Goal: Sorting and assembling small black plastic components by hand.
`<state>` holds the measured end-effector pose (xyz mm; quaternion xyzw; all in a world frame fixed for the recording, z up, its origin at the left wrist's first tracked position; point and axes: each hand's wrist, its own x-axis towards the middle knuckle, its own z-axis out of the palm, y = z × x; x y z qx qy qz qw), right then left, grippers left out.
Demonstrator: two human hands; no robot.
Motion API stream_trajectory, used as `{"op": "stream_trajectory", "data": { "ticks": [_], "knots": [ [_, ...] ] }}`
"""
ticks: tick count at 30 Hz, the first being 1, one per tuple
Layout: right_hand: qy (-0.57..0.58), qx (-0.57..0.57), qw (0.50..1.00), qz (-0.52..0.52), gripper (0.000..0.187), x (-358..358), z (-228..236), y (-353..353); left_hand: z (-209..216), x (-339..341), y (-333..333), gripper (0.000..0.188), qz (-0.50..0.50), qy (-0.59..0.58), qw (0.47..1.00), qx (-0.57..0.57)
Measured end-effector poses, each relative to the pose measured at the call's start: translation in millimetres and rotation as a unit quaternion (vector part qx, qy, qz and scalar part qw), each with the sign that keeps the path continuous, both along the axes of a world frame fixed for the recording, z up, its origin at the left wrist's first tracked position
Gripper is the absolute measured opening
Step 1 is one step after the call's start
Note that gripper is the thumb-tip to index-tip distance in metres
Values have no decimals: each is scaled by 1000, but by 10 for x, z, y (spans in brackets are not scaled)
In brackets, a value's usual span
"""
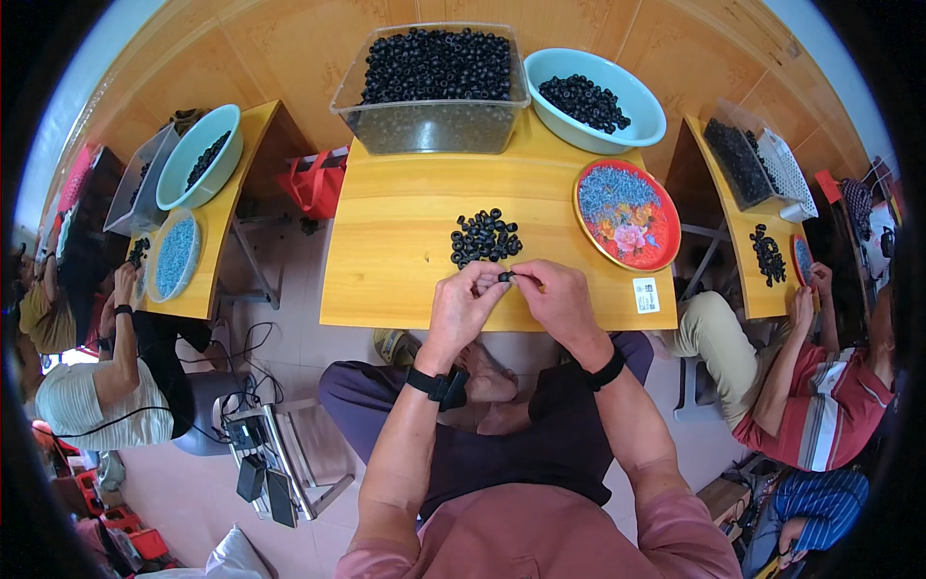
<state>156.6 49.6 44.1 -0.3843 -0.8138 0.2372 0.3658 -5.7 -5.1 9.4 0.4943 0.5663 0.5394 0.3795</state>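
Note:
Above the front edge of the yellow table (pixel 395 251), my left hand (pixel 461 304) pinches a small black ring-shaped plastic part (pixel 504 277) between thumb and fingertips. My right hand (pixel 559 299) is closed at the part's right side, thumb and forefinger pressed together; what they grip is too small to make out. Just beyond my fingers lies a loose pile of similar black parts (pixel 485 236). A round red tray (pixel 666 227) with a flower pattern stands to the right, holding many small blue-grey pieces (pixel 617 188).
At the back stand a clear plastic bin (pixel 429 135) and a turquoise basin (pixel 612 143), both holding black parts. A white label (pixel 646 295) sticks to the right front corner. People work at side tables on the left (pixel 227 183) and right (pixel 733 232). A metal stand (pixel 289 454) with cables is at left.

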Motion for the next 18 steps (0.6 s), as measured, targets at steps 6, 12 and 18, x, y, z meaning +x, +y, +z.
{"op": "stream_trajectory", "data": {
  "ticks": [6,12,18],
  "knots": [
    [28,-63,998,-2,12,8,-52,28,76,-3,-10,17,-5,18,1000,11],
    [26,-53,998,0,12,-36,28,21,74,-29,-19,18,-10,46,999,-1],
    [-34,-52,998,-5,12,-40,31,93,63,-18,-20,17,-14,65,998,1]
  ]
}}
